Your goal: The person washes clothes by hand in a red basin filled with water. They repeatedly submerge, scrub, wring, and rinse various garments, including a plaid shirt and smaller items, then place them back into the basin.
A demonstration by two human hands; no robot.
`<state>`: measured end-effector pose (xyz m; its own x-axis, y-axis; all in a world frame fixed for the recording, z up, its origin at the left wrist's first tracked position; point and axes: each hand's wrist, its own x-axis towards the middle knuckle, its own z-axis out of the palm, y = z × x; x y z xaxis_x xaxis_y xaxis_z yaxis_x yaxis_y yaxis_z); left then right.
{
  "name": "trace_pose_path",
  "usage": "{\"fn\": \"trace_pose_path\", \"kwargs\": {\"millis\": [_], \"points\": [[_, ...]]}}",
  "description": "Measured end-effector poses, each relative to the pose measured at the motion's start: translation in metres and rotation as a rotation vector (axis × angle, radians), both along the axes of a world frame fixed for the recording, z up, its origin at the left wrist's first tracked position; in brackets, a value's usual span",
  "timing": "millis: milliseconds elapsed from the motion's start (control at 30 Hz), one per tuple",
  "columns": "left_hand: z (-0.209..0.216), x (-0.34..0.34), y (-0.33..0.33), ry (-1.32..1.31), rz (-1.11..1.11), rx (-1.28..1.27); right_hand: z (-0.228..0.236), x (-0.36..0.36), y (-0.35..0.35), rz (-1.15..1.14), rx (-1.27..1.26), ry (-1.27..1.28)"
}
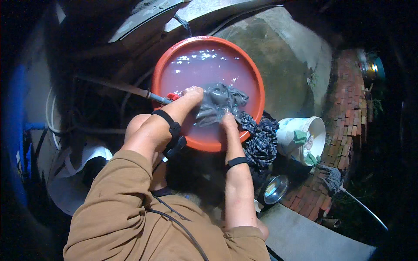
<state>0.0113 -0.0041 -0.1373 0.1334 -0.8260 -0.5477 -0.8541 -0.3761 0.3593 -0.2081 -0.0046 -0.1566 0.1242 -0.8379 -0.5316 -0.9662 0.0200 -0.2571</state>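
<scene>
Fingers of your left hand (194, 92) and right hand (228, 120) lie at the soaked grey cloth (220, 99) inside the round orange plastic basin (204, 145); their grip can't be made out. Expect heavy, slippery softness; take bunched folds.

You wear a plain brown shirt (113, 195) and 2 black armbands (237, 162). Your tub (209, 145) is orange-red, its water (204, 71) milky pinkish-lilac, your wet cloth (222, 98) grey. You have dark, pale-checked fabric (263, 139), a white bucket (287, 135), reddish bricks (348, 95).
</scene>
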Motion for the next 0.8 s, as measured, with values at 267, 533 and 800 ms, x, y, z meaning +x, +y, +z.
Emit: {"fn": "trace_pose_path", "kwargs": {"millis": [267, 533, 800], "points": [[0.106, 0.026, -0.015, 0.303, 0.095, -0.607, 0.156, -0.071, -0.054, -0.116, -0.478, -0.821], [0.173, -0.01, 0.017, 1.105, 0.283, -0.417, 0.199, 0.006, 0.004, 0.107, -0.32, -1.172], [0.148, -0.019, 0.033, 0.162, -0.145, -0.339, 0.092, -0.009, -0.006, -0.45, -0.094, -0.776]]}}
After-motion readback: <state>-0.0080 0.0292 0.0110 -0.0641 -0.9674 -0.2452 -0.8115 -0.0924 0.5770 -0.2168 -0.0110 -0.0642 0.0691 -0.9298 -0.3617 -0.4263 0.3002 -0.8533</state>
